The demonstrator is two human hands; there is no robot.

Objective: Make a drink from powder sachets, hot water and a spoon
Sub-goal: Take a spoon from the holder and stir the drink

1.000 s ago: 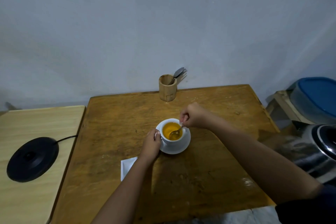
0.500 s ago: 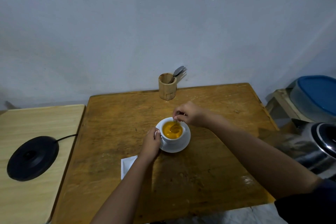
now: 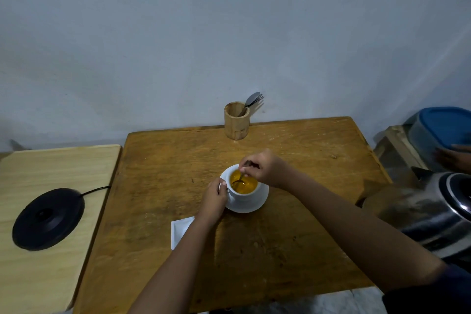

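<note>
I sit at the wooden table (image 3: 280,250), with a paler side table (image 3: 51,173) on my left that carries the empty black kettle base (image 3: 48,219), so the kettle (image 3: 433,214) at my right edge is off its stand and the pouring looks done. A wooden holder (image 3: 236,123) with spare cutlery stands at the far edge by the wall. Near my left forearm lies a white sachet (image 3: 179,231), flat on the table, which I judge already emptied. In the middle sits the white saucer (image 3: 257,205) with the white cup (image 3: 242,192) on it, full of orange drink (image 3: 246,185), so powder and water are both in. My left hand (image 3: 212,202) is closed around the cup's handle side, steadying it. My right hand (image 3: 265,168) pinches the spoon (image 3: 240,178), its bowl down in the liquid. What is left, I think, is only to finish stirring and lift the spoon out
</note>
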